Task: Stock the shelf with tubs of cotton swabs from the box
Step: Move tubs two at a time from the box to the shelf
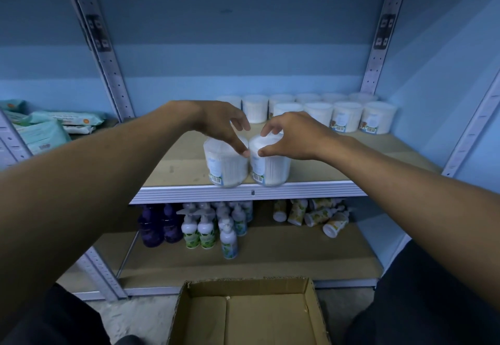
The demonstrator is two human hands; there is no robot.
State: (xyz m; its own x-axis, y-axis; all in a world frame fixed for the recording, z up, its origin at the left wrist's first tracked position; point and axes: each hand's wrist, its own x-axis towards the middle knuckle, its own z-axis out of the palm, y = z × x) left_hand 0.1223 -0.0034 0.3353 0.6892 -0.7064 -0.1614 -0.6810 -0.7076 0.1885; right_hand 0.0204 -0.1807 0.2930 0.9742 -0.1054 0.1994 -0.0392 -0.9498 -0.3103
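Two clear tubs of cotton swabs stand side by side, touching, at the front edge of the upper shelf [184, 160]. My left hand [224, 125] grips the left tub [226, 168] from above, thumb on its near rim and fingers curled over the lid. In the same way my right hand [292, 133] holds the right tub [270, 170] by its top. The left tub looks slightly blurred. Two rows of several matching tubs [346, 117] line the back right of this shelf. The open cardboard box [243, 315] sits on the floor below me, and the part in view shows no tubs.
The lower shelf holds purple bottles [159, 225], white pump bottles [205, 231] and several toppled small bottles [313, 214]. Packs of wipes [40, 128] lie on the neighbouring shelf at left. Perforated metal uprights [108, 55] frame the bay.
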